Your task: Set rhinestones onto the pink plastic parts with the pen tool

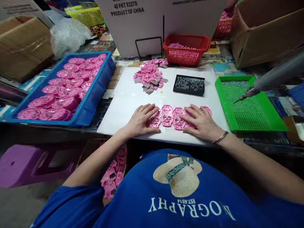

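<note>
Several pink plastic shells point(167, 116) lie side by side in a row on the white board point(123, 98). My left hand point(143, 121) rests over the shell at the row's left end, thumb and fingers spread around it. Over the shells on the right side lies my right hand point(200, 123), its fingers spread and partly covering them. Small pink parts and grey pieces point(150, 76) form a pile behind the row. A black tray of tiny metal pieces point(189, 85) sits to the right of that pile.
On the left is a blue tray point(101, 79) of pink shells. A red basket point(187, 57) stands at the back. At the right, an electric screwdriver point(254, 90) hangs over a green tray point(268, 110). Cardboard boxes flank the table, and a purple stool point(21, 164) is at lower left.
</note>
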`<state>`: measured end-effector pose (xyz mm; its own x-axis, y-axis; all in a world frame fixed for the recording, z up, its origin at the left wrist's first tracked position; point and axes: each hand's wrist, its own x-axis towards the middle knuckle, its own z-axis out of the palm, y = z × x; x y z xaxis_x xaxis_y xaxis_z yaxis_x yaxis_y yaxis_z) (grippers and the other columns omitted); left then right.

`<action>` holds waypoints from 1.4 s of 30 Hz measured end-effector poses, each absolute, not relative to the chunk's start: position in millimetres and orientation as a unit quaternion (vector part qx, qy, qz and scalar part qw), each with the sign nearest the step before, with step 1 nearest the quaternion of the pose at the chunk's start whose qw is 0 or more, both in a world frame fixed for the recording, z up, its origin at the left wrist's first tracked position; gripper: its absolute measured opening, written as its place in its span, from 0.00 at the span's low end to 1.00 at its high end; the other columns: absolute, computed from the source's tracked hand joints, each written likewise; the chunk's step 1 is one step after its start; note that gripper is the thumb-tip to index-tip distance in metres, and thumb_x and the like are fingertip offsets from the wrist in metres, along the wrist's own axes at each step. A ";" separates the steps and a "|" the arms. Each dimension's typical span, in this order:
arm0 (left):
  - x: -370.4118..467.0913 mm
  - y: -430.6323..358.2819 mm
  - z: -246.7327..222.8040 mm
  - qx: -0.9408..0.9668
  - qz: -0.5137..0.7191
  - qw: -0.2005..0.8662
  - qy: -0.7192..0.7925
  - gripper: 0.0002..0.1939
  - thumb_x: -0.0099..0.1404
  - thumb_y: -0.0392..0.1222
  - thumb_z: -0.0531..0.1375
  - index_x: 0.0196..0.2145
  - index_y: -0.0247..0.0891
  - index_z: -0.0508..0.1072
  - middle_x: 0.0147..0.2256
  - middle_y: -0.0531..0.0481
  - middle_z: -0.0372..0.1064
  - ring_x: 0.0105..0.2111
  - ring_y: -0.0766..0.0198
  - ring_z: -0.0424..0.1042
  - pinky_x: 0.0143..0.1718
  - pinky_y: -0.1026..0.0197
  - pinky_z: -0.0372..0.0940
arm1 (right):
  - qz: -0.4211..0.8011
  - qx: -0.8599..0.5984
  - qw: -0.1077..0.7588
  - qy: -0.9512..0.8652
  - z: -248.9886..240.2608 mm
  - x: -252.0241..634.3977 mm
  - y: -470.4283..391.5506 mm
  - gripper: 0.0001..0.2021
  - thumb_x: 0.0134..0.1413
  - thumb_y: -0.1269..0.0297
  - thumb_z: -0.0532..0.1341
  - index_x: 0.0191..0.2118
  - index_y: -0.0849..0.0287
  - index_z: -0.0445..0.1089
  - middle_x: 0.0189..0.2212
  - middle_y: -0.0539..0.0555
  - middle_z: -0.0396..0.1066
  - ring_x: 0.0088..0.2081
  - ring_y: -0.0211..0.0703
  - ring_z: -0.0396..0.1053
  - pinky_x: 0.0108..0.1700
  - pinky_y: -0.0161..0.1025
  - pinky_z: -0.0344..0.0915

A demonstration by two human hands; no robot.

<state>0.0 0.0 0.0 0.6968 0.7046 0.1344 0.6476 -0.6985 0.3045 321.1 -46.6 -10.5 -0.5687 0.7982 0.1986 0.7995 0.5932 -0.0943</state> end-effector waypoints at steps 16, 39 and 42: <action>6.2 30.4 12.1 0.842 0.289 0.130 0.437 0.32 0.66 0.61 0.60 0.60 0.38 0.68 0.57 0.39 0.68 0.57 0.53 0.68 0.59 0.52 0.63 | 0.009 -0.405 0.236 -0.883 37.5 314.0 -37.3 0.20 0.69 0.54 0.54 0.55 0.62 0.72 0.53 0.63 0.73 0.53 0.53 0.71 0.55 0.53 0.67; 5.0 126.2 23.2 0.711 0.245 0.175 0.636 0.10 0.60 0.44 0.67 0.38 0.38 0.76 0.44 0.44 0.73 0.46 0.54 0.72 0.48 0.55 0.66 | 0.098 -0.601 0.117 -0.784 69.5 197.5 151.2 0.13 0.63 0.65 0.57 0.40 0.66 0.79 0.41 0.64 0.78 0.46 0.54 0.73 0.46 0.43 0.65; 14.7 112.5 32.3 0.705 0.298 0.240 0.597 0.13 0.68 0.45 0.60 0.47 0.36 0.74 0.43 0.44 0.74 0.41 0.61 0.75 0.43 0.59 0.69 | 0.160 -0.588 0.148 -0.779 79.3 210.6 131.7 0.13 0.66 0.64 0.57 0.40 0.65 0.77 0.31 0.57 0.77 0.32 0.41 0.74 0.35 0.36 0.67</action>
<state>14.7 112.5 32.3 0.1091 0.9850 0.1334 0.6982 -0.1715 0.6951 210.6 131.7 79.3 -0.2646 0.9634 0.0425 0.8691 0.2573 -0.4225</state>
